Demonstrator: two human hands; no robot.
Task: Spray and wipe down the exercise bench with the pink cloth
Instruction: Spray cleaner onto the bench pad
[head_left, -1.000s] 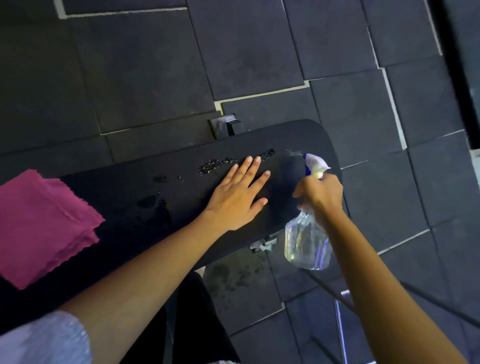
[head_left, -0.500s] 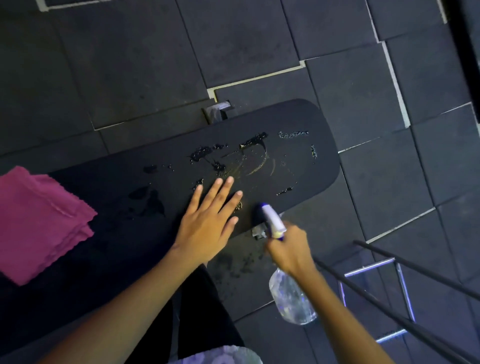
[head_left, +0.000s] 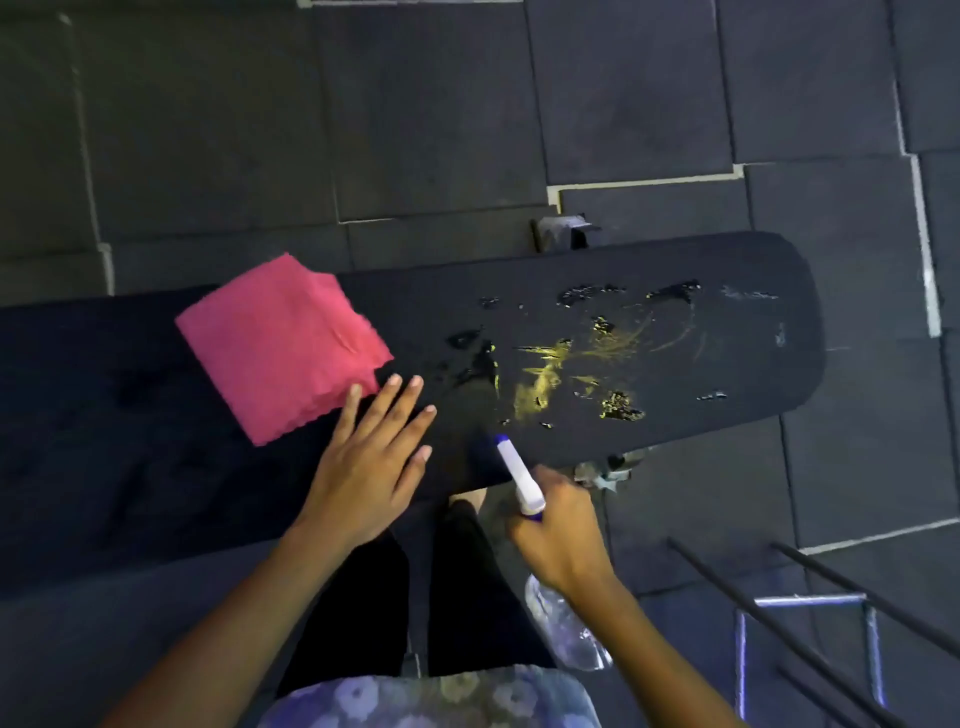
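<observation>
Movement: left hand (head_left: 371, 470) has slid back along the bench (head_left: 727, 415) toward the cloth (head_left: 283, 345); right hand (head_left: 563, 538) has drawn the bottle (head_left: 566, 639) back off the pad's near edge, and the wet patch has grown since a second ago.
Left hand: flat on the pad, fingers spread, holding nothing; fingertips just beside the cloth's near corner, one possibly touching its edge.
Right hand: clamped round the bottle's neck; nozzle (head_left: 517, 475) points up over the near edge toward the wet area. Trigger finger position cannot be told.
Cloth: folded square lying on the pad, left of the wet area, dry side by appearance.
Bench surface: droplets and smeared streaks over the right end, some glinting yellow under the light; left half looks unsprayed.
Stage, as judged: spraying near done on this end; wiping not yet begun.
Risk 1: liquid stands close to the near edge; delay in wiping would likely let it run onto the floor tiles (head_left: 467, 104) and leave a slip hazard.
Risk 2: a further spray from this angle could strike the left hand or overshoot the pad.
Risk 3: a one-handed grab may drag the cloth unfolded, or push it off the far edge.
Risk 4: bottle hangs beyond the pad beside the metal frame (head_left: 810, 649); a knock could loosen the grip.
</observation>
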